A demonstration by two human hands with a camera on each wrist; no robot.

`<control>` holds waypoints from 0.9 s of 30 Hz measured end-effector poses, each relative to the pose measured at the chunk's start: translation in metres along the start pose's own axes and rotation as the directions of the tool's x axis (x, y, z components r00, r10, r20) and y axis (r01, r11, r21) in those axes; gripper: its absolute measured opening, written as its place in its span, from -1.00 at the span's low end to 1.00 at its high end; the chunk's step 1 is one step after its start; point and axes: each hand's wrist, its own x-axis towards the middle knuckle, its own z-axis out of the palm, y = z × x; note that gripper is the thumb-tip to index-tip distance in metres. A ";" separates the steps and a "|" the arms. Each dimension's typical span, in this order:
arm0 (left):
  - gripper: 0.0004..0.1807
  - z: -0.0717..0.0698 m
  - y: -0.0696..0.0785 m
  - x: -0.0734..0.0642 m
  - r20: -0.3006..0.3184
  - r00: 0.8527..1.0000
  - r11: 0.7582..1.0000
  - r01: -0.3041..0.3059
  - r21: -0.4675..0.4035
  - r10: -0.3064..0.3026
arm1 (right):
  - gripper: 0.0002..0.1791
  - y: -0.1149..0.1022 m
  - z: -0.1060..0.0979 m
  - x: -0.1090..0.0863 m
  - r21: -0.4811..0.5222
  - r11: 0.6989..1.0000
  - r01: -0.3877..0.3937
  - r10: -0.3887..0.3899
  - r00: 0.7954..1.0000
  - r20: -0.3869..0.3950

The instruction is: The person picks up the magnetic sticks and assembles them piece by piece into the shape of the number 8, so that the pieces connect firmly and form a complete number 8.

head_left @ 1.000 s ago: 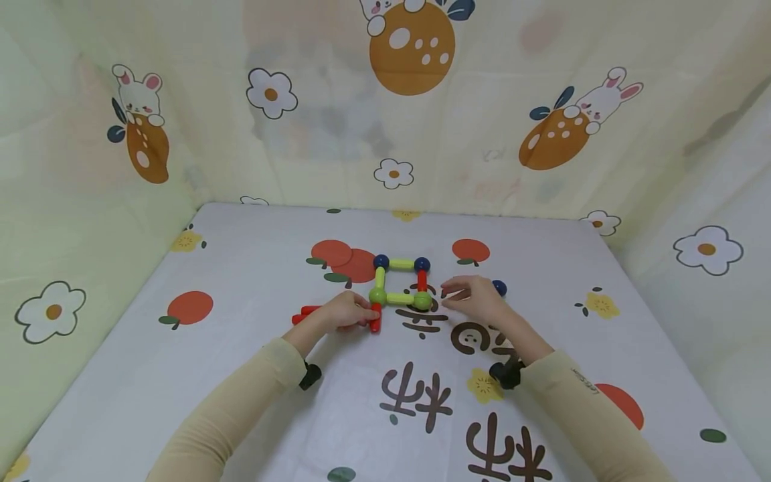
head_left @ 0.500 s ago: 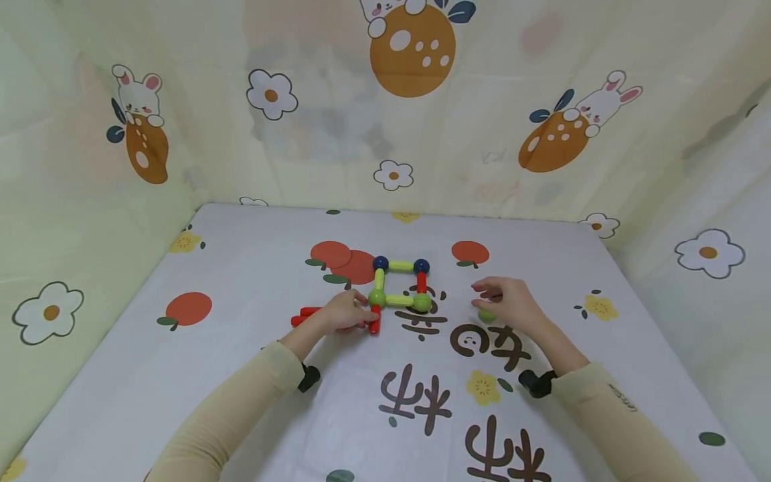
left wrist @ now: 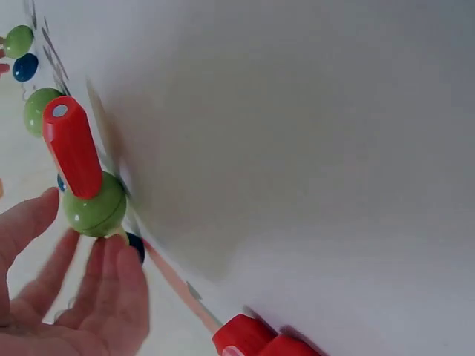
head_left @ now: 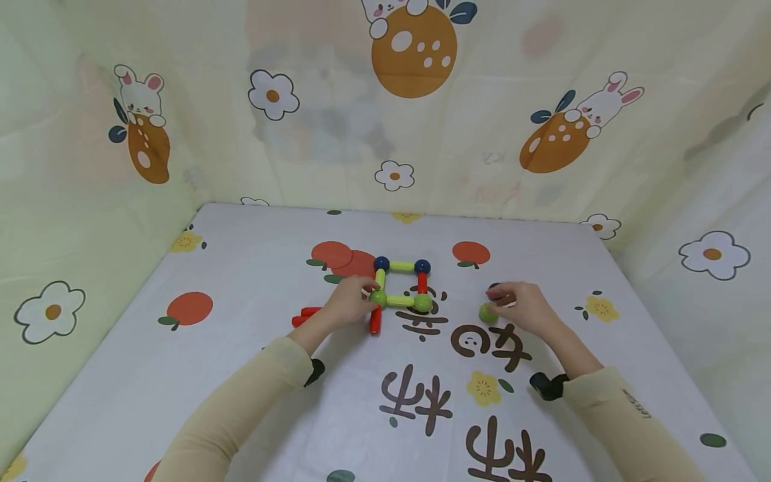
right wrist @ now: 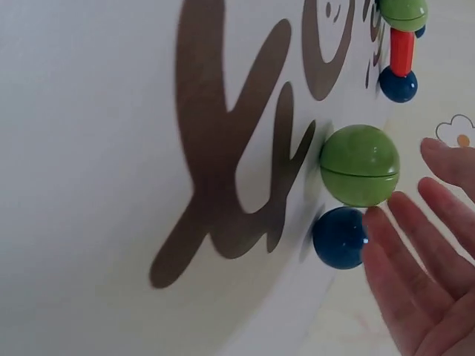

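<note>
A square of toy building balls and rods lies on the table: two blue balls at the back, two green at the front, with yellow-green rods (head_left: 400, 301) and one red rod (head_left: 422, 282) between them. Another red rod (head_left: 375, 321) sticks out from the front left green ball (left wrist: 95, 208). My left hand (head_left: 349, 301) has its thumb and fingers about that green ball. To the right, a loose green ball (right wrist: 360, 165) sits beside a loose blue ball (right wrist: 340, 237). My right hand (head_left: 524, 308) is at these two, fingers fairly straight, fingertips at the balls and thumb apart.
Loose red rods (head_left: 306, 316) lie left of the square, partly behind my left hand. A printed cloth (head_left: 421, 375) covers the table, and patterned curtains (head_left: 325, 134) rise at the back and sides.
My left hand has shifted up from the red rod to the green ball. My right hand has moved right, away from the square, to the loose balls; the loose green ball has come into view.
</note>
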 end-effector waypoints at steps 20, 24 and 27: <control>-0.75 0.007 0.002 0.012 -0.028 0.995 0.983 -0.086 0.163 0.092 | -0.65 0.002 0.011 -0.002 0.027 0.997 -0.077 0.074 0.994 0.077; -0.74 0.006 0.002 0.013 -0.027 0.994 0.981 -0.096 0.166 0.102 | -0.66 -0.002 0.018 -0.001 0.049 0.998 -0.039 0.036 0.996 0.080; -0.74 0.005 0.003 0.014 -0.023 0.994 0.981 -0.101 0.165 0.106 | -0.67 -0.008 0.022 0.000 0.061 0.998 -0.022 0.016 0.996 0.093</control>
